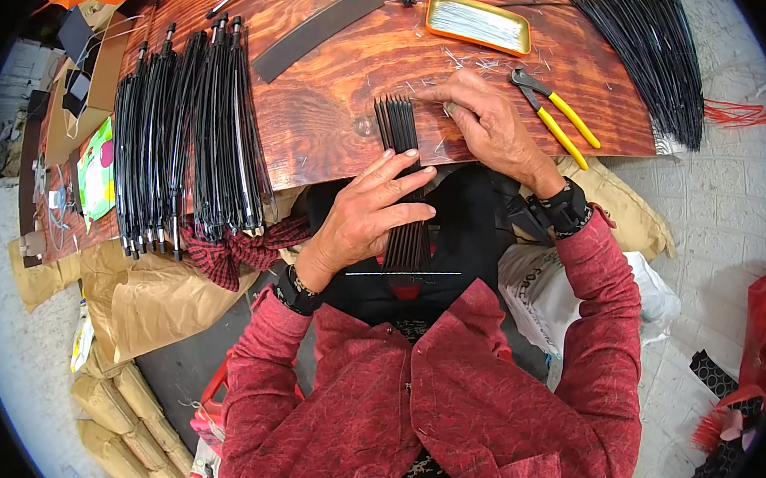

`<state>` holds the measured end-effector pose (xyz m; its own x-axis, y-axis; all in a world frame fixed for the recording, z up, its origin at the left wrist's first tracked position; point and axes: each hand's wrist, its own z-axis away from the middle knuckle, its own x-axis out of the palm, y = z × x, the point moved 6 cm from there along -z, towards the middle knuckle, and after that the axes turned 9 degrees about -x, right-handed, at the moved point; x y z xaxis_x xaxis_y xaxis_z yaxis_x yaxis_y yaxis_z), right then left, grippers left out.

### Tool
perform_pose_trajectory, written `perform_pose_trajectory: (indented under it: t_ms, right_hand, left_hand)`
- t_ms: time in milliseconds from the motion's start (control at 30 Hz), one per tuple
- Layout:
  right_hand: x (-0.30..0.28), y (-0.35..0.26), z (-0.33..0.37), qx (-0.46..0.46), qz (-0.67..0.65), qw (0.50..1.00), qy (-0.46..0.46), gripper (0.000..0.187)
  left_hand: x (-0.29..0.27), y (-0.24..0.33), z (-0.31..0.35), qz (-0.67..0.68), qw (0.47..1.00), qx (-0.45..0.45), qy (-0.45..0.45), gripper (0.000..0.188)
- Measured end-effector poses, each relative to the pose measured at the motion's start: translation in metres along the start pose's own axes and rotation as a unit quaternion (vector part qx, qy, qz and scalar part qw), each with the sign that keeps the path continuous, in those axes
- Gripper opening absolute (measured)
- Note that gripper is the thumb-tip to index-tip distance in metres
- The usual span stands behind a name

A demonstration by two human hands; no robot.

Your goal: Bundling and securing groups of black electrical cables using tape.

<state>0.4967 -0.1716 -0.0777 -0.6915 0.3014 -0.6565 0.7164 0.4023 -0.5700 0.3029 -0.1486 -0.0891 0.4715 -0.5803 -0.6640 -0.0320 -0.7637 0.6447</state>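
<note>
A row of thin black rods (398, 126) with pointed ends lies side by side over the table's near edge, its lower part hanging above my lap. My left hand (363, 209) is closed on these rods, fingers laid across them and thumb hidden. My right hand (488, 126) rests on the table to their right. Its index finger stretches to the rod tips, with the thumb apart from it and the other fingers curled. I cannot make out anything held there. Pincers (553, 118) with yellow handles lie just right of this hand.
Bundles of black tubes (222, 130) hang over the table edge at left. A dark flat strip (319, 35) and a yellow-rimmed tin (479, 25) of thin pale wires lie further back. Loose wire bits surround the tin. Black strands (648, 62) fan out at far right; a cardboard box (101, 77) stands left.
</note>
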Motion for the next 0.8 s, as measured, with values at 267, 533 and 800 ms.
perform_pose_trajectory:
  t_ms: [267, 533, 800]
  right_hand:
    - [0.003, -0.009, 0.001, 0.001, 0.061, 0.998, 0.006, 0.033]
    - [0.002, -0.027, -0.004, -0.037, 0.179, 0.983, 0.01, 0.026]
    - [0.006, -0.009, -0.002, 0.036, 0.059, 0.997, 0.017, 0.019]
  left_hand:
    - [-0.001, 0.001, 0.001, -0.002, 1.0, 0.0, -0.005, 0.027]
    - [-0.002, 0.002, -0.001, -0.004, 1.0, 0.004, -0.016, 0.027]
    - [-0.002, 0.001, 0.0, -0.004, 1.0, 0.005, -0.02, 0.027]
